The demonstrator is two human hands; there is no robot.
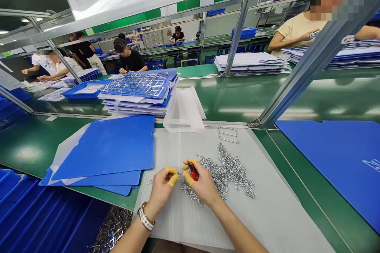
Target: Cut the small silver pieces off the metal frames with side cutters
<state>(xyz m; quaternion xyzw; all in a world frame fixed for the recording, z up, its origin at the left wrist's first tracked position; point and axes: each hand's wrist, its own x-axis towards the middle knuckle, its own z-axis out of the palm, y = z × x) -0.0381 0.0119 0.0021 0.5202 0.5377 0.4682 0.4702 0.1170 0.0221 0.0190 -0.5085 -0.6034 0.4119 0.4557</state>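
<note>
My left hand (pixel 163 186), with yellow finger cots and a wristwatch, pinches a tiny metal part (pixel 177 173) between thumb and forefinger. My right hand (pixel 201 184), also in yellow finger cots, is closed round small red-handled cutters (pixel 193 170), whose tip points at that part. Both hands hover over a white foam sheet (pixel 267 221). A heap of small silvery metal parts (pixel 227 172) lies on the sheet just right of my right hand. A bare metal frame (pixel 228 134) lies further back on the sheet.
Blue plastic sheets (pixel 109 148) lie stacked at the left, another blue sheet (pixel 335 158) at the right. A stack of blue trays with metal frames (pixel 139 87) and a clear bag (pixel 184 110) sit behind. Metal rack posts (pixel 311 59) rise at the right. Other people work across the green belt (pixel 237 99).
</note>
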